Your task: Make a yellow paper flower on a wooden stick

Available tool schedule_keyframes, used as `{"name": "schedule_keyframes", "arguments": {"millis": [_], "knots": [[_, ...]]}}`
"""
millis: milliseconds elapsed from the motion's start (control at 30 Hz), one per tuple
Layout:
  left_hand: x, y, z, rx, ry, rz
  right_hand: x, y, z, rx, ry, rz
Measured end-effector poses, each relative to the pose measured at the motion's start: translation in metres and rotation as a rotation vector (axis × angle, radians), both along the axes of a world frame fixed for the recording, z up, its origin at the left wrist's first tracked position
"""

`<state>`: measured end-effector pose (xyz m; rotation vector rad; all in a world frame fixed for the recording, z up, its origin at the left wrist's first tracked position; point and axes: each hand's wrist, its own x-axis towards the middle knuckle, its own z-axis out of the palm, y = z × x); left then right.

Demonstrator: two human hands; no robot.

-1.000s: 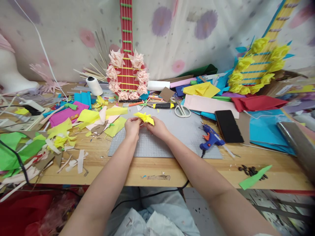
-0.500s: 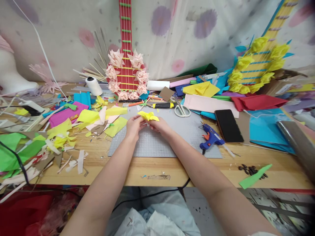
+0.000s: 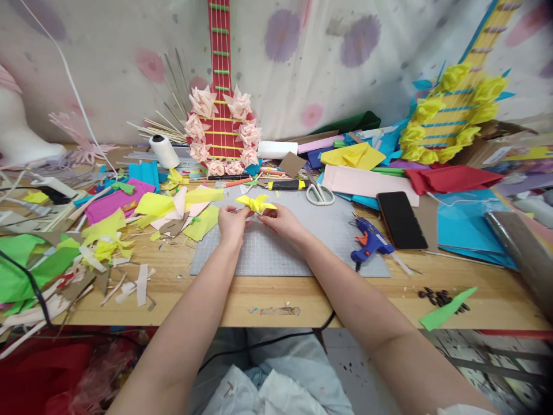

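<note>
A small folded yellow paper piece [image 3: 256,202] is pinched between both hands over the grey cutting mat [image 3: 302,248]. My left hand [image 3: 231,223] grips its left end with closed fingers. My right hand [image 3: 281,219] holds the right end, fingers closed round it. Both forearms reach in from the table's front edge.
White-handled scissors [image 3: 320,194], a yellow-black utility knife [image 3: 286,185], a blue glue gun [image 3: 370,242] and a black phone [image 3: 401,221] lie near the mat. Coloured paper scraps [image 3: 108,230] litter the left. Two paper guitars with flowers, one red [image 3: 222,115] and one yellow [image 3: 458,109], lean at the back.
The yellow piece has been turned and shifted slightly between my fingers; my hands have stayed in about the same spot over the mat.
</note>
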<state>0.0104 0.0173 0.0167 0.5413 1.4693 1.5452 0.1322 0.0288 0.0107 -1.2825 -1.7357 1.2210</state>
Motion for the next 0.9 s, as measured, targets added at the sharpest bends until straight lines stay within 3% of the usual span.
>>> {"name": "schedule_keyframes", "arguments": {"millis": [233,533,700,900], "knots": [[-0.002,0.000,-0.001,-0.033,0.092,-0.043,0.002,0.005,-0.003,-0.073,-0.030,0.010],[-0.011,0.008,-0.018,0.013,0.515,0.057,0.002,0.001,-0.001,-0.115,0.036,0.011],[-0.011,0.009,-0.023,0.119,0.488,0.018,-0.001,0.002,-0.005,-0.007,-0.109,0.007],[-0.012,0.004,-0.020,0.148,0.656,-0.038,-0.004,0.001,-0.004,0.140,-0.304,0.001]]}}
